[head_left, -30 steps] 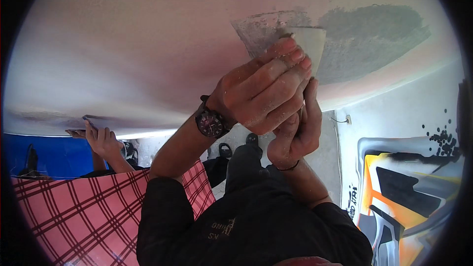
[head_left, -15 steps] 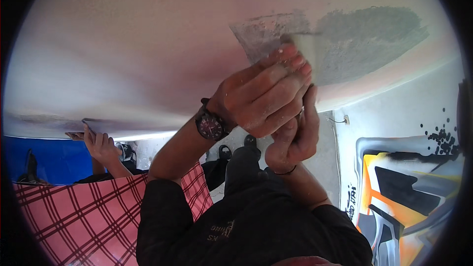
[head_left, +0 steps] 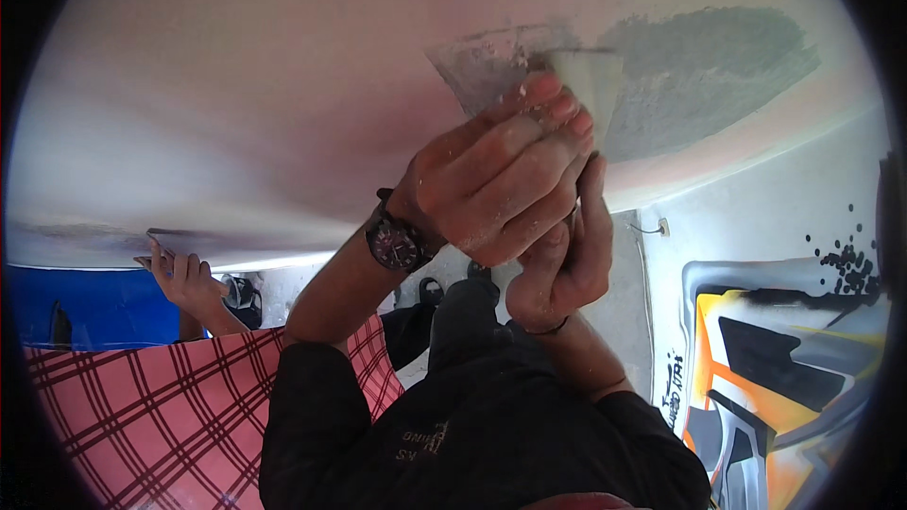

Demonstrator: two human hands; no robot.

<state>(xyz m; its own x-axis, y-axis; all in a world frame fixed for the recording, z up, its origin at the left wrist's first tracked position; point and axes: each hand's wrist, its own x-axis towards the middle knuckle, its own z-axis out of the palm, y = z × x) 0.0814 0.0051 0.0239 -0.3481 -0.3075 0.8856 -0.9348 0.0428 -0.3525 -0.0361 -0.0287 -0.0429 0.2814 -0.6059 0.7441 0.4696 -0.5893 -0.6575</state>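
Note:
A pale, wide-bladed scraper (head_left: pixel 593 85) lies with its far edge against the bare grey patch (head_left: pixel 709 80) in a pinkish-white surface (head_left: pixel 283 66). My left hand (head_left: pixel 505 175), with a dark watch at its wrist, is closed, its fingertips pressed together along the blade's left side. Just below it, my right hand (head_left: pixel 572 274) is curled round the lower end of the scraper; the handle is mostly hidden by my fingers. Whitish dust speckles my left fingers. The patch shows rough, scraped texture on both sides of the blade.
On the left, another person's hand (head_left: pixel 189 283) holds a thin dark-edged tool near a second grey patch (head_left: pixel 76 229). That person's red checked clothing (head_left: pixel 170 397) is close to my left arm. A painted wall (head_left: pixel 775 349) stands at right, with a socket (head_left: pixel 663 228) and cord.
The scraper and both my hands have shifted slightly forward and up the grey patch, and more of the blade shows. The other person's hand has moved a little left and down.

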